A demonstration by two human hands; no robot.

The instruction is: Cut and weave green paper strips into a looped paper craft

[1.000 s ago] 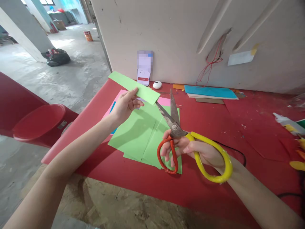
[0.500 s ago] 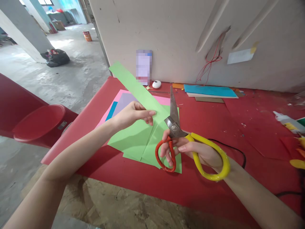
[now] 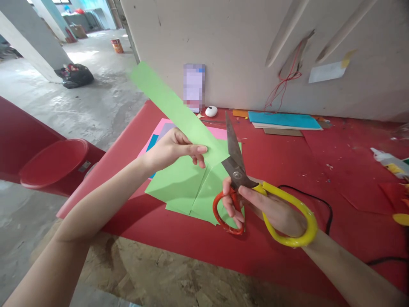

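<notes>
Over the red table [image 3: 153, 232], we hold a green strip [image 3: 179, 106] to parted scissors [image 3: 234, 147].
On the left, our left hand [image 3: 175, 149] pinches the strip near its lower end, thumb above and fingers beneath, its far end slanting up and away; loose green sheets [image 3: 179, 181] lie below. To the right, one blade is mostly hidden by the strip, and our right hand [image 3: 275, 211] grips the scissors. A second ago the strip's near end met only a blade tip; now it sits close to the pivot, seemingly within the blades' reach, with no fresh cut visible.
</notes>
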